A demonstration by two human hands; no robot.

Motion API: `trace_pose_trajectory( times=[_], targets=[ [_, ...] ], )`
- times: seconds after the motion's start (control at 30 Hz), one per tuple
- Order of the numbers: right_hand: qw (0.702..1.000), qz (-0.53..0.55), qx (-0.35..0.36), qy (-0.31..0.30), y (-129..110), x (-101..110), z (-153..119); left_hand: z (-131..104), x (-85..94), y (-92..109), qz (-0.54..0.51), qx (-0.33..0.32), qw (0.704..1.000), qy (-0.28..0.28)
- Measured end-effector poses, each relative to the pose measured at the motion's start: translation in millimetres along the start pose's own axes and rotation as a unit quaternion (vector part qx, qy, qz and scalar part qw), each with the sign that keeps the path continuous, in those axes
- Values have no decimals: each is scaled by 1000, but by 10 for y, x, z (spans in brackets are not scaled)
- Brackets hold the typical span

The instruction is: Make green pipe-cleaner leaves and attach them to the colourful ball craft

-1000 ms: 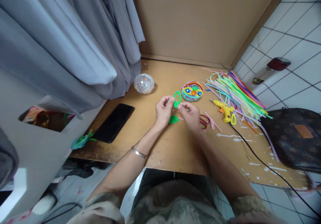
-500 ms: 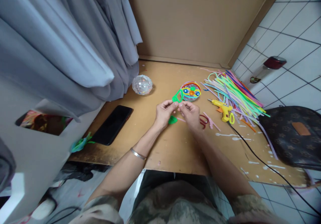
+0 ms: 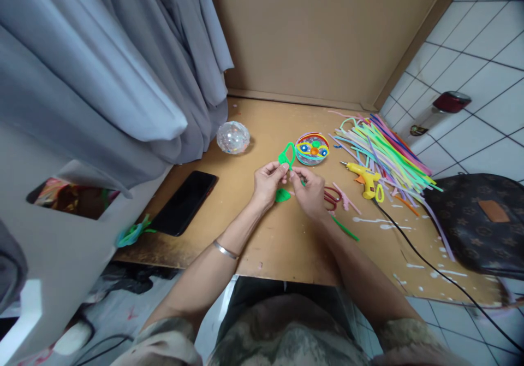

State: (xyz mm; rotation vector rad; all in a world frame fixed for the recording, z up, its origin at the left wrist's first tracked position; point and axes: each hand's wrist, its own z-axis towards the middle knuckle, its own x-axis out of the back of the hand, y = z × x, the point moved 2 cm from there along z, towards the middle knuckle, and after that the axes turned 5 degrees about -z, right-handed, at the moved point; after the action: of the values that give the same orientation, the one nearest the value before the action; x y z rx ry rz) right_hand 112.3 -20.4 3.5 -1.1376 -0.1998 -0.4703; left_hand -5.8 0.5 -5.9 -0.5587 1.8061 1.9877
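Observation:
Both hands meet over the middle of the table, pinching a bright green pipe cleaner (image 3: pixel 291 150) bent into a pointed loop with a filled, leaf-like part at its left. My left hand (image 3: pixel 267 184) grips the base of this leaf-like part. The fingertips of my right hand (image 3: pixel 309 190) close on the strand at the loop's bottom; a green length (image 3: pixel 345 228) shows beyond the right wrist. Under the hands lies a separate green leaf-shaped piece (image 3: pixel 282 195). Dark red scissors (image 3: pixel 333 196), partly hidden, rest beside my right hand. Just behind it stands a clear bowl decorated with coloured pipe cleaners (image 3: pixel 312 149).
A second clear bowl (image 3: pixel 233 137) stands at the back left, above a black phone (image 3: pixel 184 202). To the right are a yellow glue gun (image 3: pixel 364 179) with its black cord, a heap of coloured pipe cleaners (image 3: pixel 385 153) and a dark brown bag (image 3: pixel 477 224). Grey cloth (image 3: pixel 164 71) hangs left.
The green loop has turned more upright and looks narrower. A green length now shows past my right wrist. Both hands stay nearly in place.

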Motion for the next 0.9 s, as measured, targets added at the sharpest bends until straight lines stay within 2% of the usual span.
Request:
trace_pose_trajectory(
  times=[0.23, 0.43, 0.53, 0.7, 0.8, 0.9],
  targets=[
    [994, -96, 45, 11, 18, -12, -4, -12, -1, -7, 7, 9, 1000, -23],
    [978, -188, 96, 4, 1, -27, -29, 0, -1, 7, 50, -18, 999, -3],
    [946, -289, 149, 8, -25, -20, -61, 33, 29, 23, 86, -38, 995, 12],
    [852, -463, 245, 28, -79, 5, -69, 88, 100, 27, 187, -32, 981, 48],
    [815, -499, 290, 49, -93, 55, -16, 93, 121, 20, 263, -22, 964, 22],
    [807, -501, 308, 54, -76, 135, 62, 79, 127, 34, 327, -17, 944, -40]
  ],
)
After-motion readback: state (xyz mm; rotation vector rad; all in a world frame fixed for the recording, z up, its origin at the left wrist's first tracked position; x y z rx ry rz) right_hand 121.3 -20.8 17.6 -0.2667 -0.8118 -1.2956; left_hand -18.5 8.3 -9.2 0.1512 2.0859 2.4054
